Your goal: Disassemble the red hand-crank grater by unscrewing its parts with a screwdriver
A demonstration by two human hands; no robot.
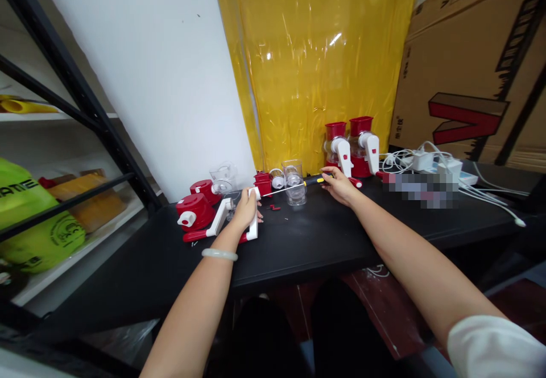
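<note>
My left hand (245,210) is closed round a white crank handle (253,227) with a red grip, held over the black table. In my right hand (336,186) is a screwdriver (314,180) with a black and yellow handle. Its long shaft points left, and the tip meets the upper end of the crank handle. A second crank handle (219,217) lies just left of my left hand, beside two red bases (196,212). Small red parts (273,207) lie on the table between my hands. Behind the screwdriver stand clear plastic housings (296,193) and a red hopper (263,183).
Two assembled red and white rotary graters (362,148) stand at the back right. Beyond them lie tangled white cables and chargers (447,167). A yellow-wrapped panel (319,65) and a large cardboard box (464,65) rise behind the table (315,247). A metal shelf (85,111) is at left.
</note>
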